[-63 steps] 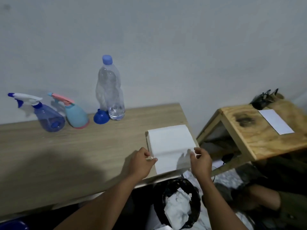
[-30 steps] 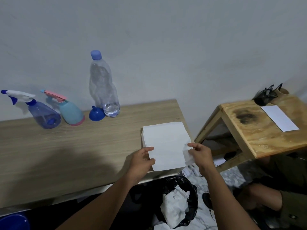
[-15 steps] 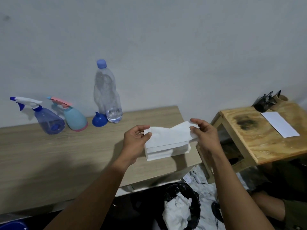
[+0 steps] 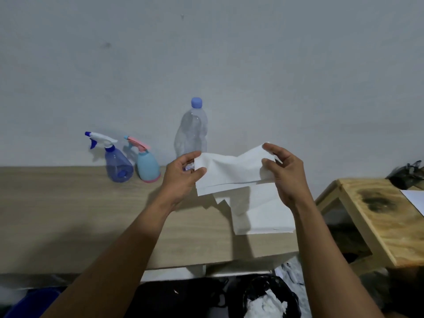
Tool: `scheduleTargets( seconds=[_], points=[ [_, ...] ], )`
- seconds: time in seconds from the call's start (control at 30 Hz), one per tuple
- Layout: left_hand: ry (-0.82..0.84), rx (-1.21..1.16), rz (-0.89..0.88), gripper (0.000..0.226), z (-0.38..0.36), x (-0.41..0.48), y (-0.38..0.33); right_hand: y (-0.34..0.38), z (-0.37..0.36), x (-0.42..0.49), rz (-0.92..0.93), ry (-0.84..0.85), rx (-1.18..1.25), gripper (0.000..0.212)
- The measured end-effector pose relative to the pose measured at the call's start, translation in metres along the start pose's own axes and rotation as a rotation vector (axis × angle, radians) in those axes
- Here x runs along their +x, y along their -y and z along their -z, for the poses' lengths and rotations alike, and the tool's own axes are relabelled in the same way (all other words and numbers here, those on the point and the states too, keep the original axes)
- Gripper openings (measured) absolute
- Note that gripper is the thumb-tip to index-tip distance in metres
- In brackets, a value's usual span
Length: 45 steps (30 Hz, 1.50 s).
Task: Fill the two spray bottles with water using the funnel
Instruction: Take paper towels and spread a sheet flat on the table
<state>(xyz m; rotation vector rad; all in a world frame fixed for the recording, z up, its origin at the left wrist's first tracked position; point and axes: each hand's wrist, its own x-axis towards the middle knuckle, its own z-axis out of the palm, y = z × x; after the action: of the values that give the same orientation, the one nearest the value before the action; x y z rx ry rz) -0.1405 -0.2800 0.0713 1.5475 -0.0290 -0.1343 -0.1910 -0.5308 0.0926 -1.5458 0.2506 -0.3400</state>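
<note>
Two spray bottles stand at the back of the wooden table (image 4: 68, 214), against the wall: a translucent blue one (image 4: 117, 166) with a white trigger, and a light blue one (image 4: 147, 166) with a pink trigger. A clear water bottle (image 4: 191, 134) with a blue cap stands to their right, capped, its lower part behind my left hand. The blue funnel is hidden behind that hand. My left hand (image 4: 183, 175) and my right hand (image 4: 284, 173) pinch opposite ends of a white paper tissue (image 4: 231, 173), held above the table.
More white tissue (image 4: 261, 212) lies on the table's right end under the raised sheet. A low wooden stool (image 4: 378, 216) with a white paper and a dark object stands to the right. A black-lined bin (image 4: 270, 297) with crumpled tissue sits below the table edge.
Both hands picked the top tissue off the stack and raised it higher, toward the wall. The camera tilted up, so the bottles sit lower and nearer the centre.
</note>
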Motion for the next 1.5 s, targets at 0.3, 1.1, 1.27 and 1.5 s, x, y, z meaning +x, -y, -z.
scheduleTargets(
  seconds=[0.3, 1.1, 1.27, 1.5],
  points=[
    [-0.093, -0.086, -0.007, 0.040, 0.119, 0.006, -0.016, 0.023, -0.121, -0.015, 0.078, 0.098, -0.063, 0.035],
    [-0.212, 0.248, 0.020, 0.059, 0.475, 0.028, 0.011, -0.070, -0.477, -0.034, 0.092, 0.418, -0.316, 0.044],
    [-0.177, 0.350, 0.253, 0.063, 0.485, 0.001, 0.073, -0.126, -0.471, -0.064, -0.095, 0.506, -0.432, 0.044],
    [-0.095, 0.374, 0.491, 0.070, 0.483, -0.013, 0.126, -0.189, -0.470, -0.089, -0.254, 0.577, -0.566, 0.043]
  ],
)
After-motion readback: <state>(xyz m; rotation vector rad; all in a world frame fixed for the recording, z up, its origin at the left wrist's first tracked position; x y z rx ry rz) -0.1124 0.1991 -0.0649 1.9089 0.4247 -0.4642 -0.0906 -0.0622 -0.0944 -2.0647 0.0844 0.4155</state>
